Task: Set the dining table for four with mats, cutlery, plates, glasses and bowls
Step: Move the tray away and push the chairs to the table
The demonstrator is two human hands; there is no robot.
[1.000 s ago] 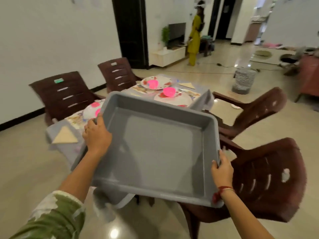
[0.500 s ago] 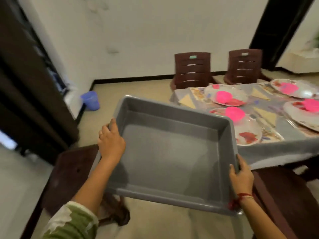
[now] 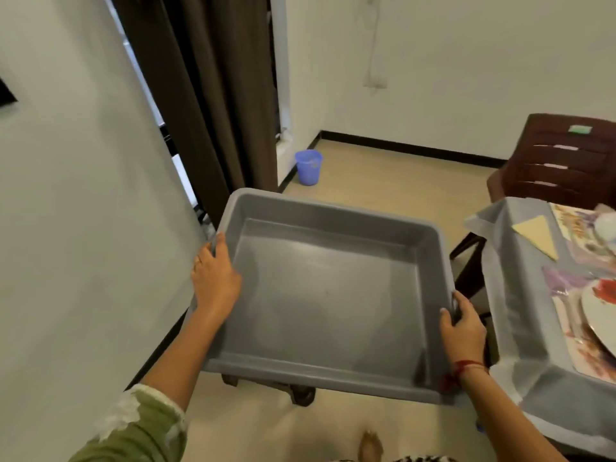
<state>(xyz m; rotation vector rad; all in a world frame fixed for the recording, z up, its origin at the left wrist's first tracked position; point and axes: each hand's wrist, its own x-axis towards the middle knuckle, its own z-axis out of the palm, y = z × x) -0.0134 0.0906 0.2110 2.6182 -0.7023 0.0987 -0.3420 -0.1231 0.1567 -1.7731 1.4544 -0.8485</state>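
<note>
- The empty grey tub [image 3: 326, 295] fills the centre of the frame, held in the air just left of the dining table [image 3: 520, 295].
- The left hand [image 3: 215, 281] curls over the tub's left rim, and the right hand [image 3: 463, 325] grips the right rim.
- It looks like stiff, light, smooth plastic. Opposite rims seem the surest hold, since one hand alone would likely let it tip.
- A plate [image 3: 600, 315] lies at the right edge.

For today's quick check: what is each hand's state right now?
Left hand: closed, holding the grey tray by its left rim.
Right hand: closed, holding the grey tray by its right rim.
</note>
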